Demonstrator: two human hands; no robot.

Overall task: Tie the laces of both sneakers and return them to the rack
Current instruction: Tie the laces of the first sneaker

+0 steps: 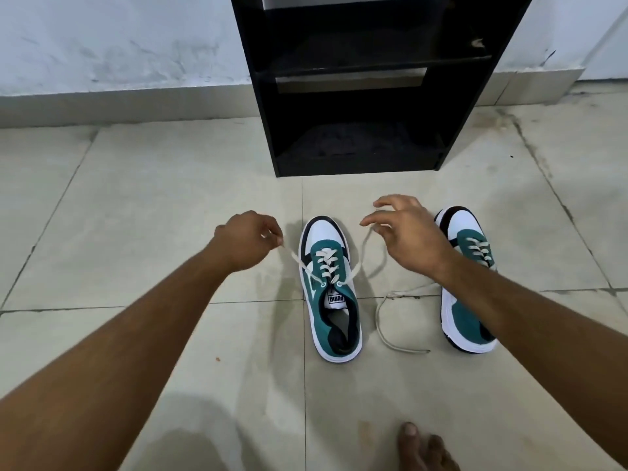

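While the right sneaker (470, 283) lies on the near floor, lace (385, 321) loose, the left sneaker's (331, 290) lace ends are pinched by left hand (246, 241) and right hand (407, 232), unknotted, and the far rack (356, 86) is still unfilled.

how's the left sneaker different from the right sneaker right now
The left sneaker has both lace ends lifted, one pinched in the left hand, one at the right hand; the right sneaker has a lace trailing loose on the floor. The left sneaker shows fully; the right forearm partly hides the right sneaker. Both are teal, white and black, untied, toes toward the rack.
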